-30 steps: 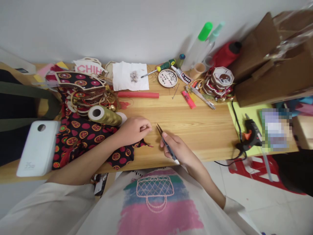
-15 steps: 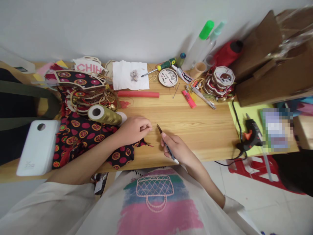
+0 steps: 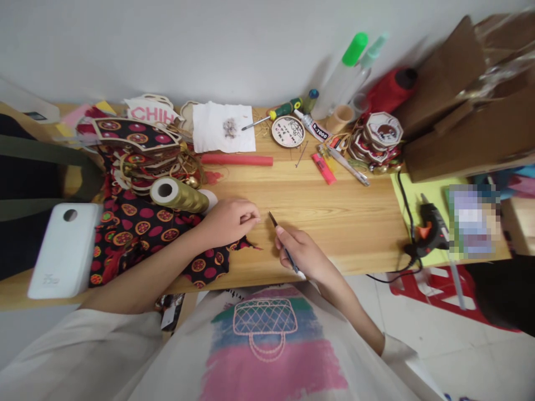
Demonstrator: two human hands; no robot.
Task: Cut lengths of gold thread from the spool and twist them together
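My right hand is closed round a pair of thin tweezers whose tip points up and left over the wooden table. My left hand rests on the table just left of that tip, its fingers curled in a pinch on something too small to make out. This hand lies on the edge of a black cloth with red and orange round patterns. A spool of gold thread lies on its side right behind the left hand.
A white device sits at the left. Along the back lie a tissue, a red stick, a screwdriver, a glue tube and bottles. A glue gun and cardboard boxes stand right.
The tweezers' tip, slightly apart a second ago, has closed together. Both hands stay in almost the same place.
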